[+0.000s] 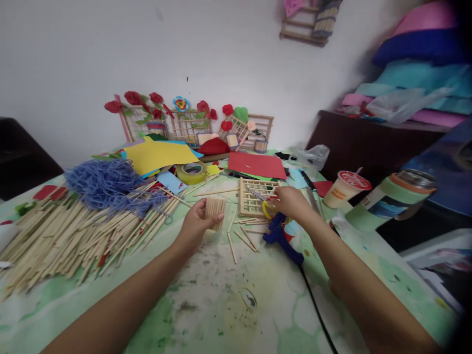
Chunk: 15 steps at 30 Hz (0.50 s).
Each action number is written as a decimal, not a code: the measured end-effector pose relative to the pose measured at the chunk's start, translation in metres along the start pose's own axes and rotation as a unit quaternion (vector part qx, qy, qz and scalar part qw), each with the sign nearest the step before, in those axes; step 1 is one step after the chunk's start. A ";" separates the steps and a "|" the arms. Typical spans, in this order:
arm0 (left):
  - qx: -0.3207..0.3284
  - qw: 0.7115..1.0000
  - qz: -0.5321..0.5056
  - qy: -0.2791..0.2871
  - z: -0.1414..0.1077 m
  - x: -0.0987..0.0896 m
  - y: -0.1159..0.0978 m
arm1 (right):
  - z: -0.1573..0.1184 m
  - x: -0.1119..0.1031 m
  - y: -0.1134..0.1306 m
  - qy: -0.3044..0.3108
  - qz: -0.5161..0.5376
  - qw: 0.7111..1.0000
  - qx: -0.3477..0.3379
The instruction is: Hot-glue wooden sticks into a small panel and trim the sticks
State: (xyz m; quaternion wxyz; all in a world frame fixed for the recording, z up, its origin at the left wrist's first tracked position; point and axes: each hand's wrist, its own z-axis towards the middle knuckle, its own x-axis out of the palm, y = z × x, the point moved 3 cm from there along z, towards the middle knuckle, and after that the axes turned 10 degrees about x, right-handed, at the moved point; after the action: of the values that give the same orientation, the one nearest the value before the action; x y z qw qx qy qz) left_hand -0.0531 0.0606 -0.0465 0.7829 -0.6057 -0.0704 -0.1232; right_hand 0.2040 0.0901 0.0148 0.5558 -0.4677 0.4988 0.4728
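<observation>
Round red cup lid (354, 180), lettering illegible; left hand (197, 222) pinches flat pale wooden-stick panel (215, 209); right hand (291, 201) curled, hold unclear

Table (206, 314) with a mottled green-and-white, stained top. Left: a broad spread of thin wooden sticks (47, 241). Centre: loose short sticks (231, 247) near 1 wooden lattice (241, 196) and 1 blue glue gun (285, 245). Farther back: 1 roll of yellow tape (184, 175). Right: 1 lidded cup (339, 193) beside 1 pale green flask (368, 209).
</observation>
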 end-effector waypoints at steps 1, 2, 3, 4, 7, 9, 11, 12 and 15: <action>-0.001 1.000 0.003 0.000 0.000 -0.001 0.001 | 0.006 0.002 -0.002 0.015 -0.009 1.000 0.004; -0.001 1.000 0.005 0.000 0.001 -0.001 0.002 | 0.011 0.004 -0.002 0.031 -0.017 0.999 0.007; -0.001 1.000 0.008 0.000 0.001 -0.002 0.003 | 0.016 0.007 -0.002 0.047 -0.024 0.999 0.009; 0.001 1.000 0.010 0.001 0.001 -0.002 0.002 | 0.019 0.009 -0.001 0.060 -0.028 0.998 0.010; 0.012 1.000 0.010 -0.007 0.001 -0.002 0.000 | 0.025 0.015 0.005 0.094 -0.035 0.995 0.010; 0.018 1.000 0.008 -0.015 0.001 -0.001 -0.002 | 0.025 0.019 0.009 0.113 -0.036 0.993 0.011; 0.021 1.000 0.005 -0.018 0.001 -0.001 -0.004 | 0.025 0.023 0.011 0.125 -0.037 0.991 0.017; 0.021 1.000 0.004 -0.018 0.001 -0.001 -0.004 | 0.026 0.025 0.012 0.127 -0.036 0.991 0.021; 0.016 1.000 -0.006 -0.014 0.000 0.000 -0.004 | 0.030 0.032 0.014 0.133 -0.027 0.990 0.038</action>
State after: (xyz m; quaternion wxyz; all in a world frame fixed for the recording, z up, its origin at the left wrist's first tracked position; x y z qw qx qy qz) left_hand -0.0544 0.0599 -0.0425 0.7906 -0.5944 -0.0872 -0.1180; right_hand 0.1953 0.1230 -0.0156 0.5142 -0.5183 0.5732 0.3721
